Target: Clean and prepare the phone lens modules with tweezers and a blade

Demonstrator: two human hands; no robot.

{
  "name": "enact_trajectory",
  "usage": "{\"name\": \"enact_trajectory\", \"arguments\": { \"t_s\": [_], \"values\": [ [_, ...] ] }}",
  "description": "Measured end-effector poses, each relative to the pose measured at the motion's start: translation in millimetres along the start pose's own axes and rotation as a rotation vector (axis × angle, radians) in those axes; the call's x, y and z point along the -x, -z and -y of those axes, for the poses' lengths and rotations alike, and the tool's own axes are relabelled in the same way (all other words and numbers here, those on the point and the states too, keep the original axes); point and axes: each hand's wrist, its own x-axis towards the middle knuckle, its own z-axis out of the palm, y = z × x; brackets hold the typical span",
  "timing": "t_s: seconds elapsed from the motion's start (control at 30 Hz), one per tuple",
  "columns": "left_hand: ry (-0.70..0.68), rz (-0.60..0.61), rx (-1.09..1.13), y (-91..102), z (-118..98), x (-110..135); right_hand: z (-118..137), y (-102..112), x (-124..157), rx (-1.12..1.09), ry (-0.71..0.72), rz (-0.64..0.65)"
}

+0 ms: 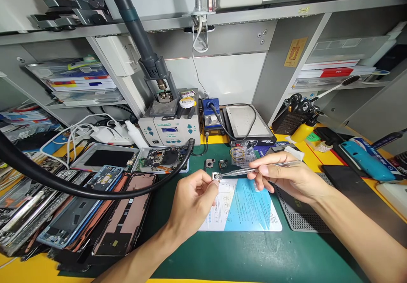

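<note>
Above the green mat (244,255), the left hand (194,198) pinches a camera-like module (216,175) while the right hand (288,174) clasps tweezers (240,172) working it, steadiness probably needed next.

A white station (174,136) stands at the back, with a white bottle (136,135) and a power strip (116,138) on its left. A black hose (104,194) arcs over phone shells (79,215). Right of the station are a blue unit (211,117) and a flat heater (244,121). Farther right, a mesh cup (288,119) holds scissors (295,99), beside a yellow bottle (302,132). A tan sticker (295,52) marks the shelf divider (276,68).
</note>
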Motion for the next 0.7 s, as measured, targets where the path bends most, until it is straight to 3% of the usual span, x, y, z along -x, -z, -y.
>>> {"name": "enact_trajectory", "arguments": {
  "t_s": [0.7],
  "values": [
    [-0.008,0.009,-0.016,-0.4,-0.4,1.9,3.7,-1.7,-0.9,-0.011,-0.010,-0.049]
  ]
}}
